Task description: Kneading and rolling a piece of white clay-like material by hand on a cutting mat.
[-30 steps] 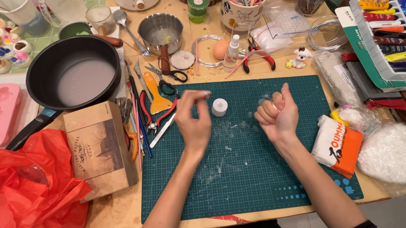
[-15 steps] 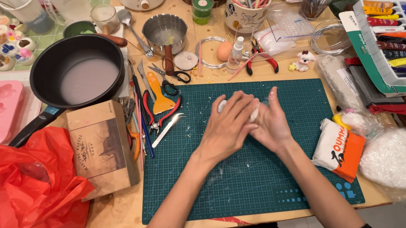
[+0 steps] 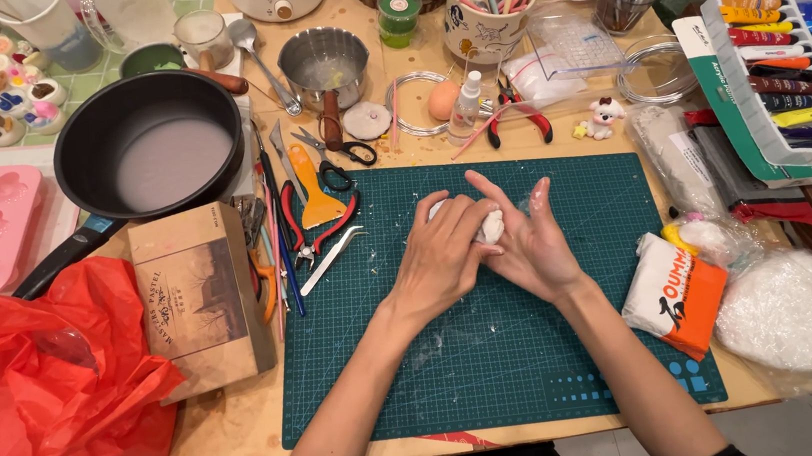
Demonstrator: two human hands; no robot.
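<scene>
A small white lump (image 3: 492,226) is cupped btwn left hand (image 3: 445,259) & right hand (image 3: 527,245), both grips closed around it, at the upper-middle of the green cutting mat (image 3: 501,369). Bare mat is left below & to either side. The mat's left edge is crowded by tweezers (image 3: 331,260) & pliers (image 3: 321,235); an orange-white packet (image 3: 675,295) overlaps its right edge.
</scene>
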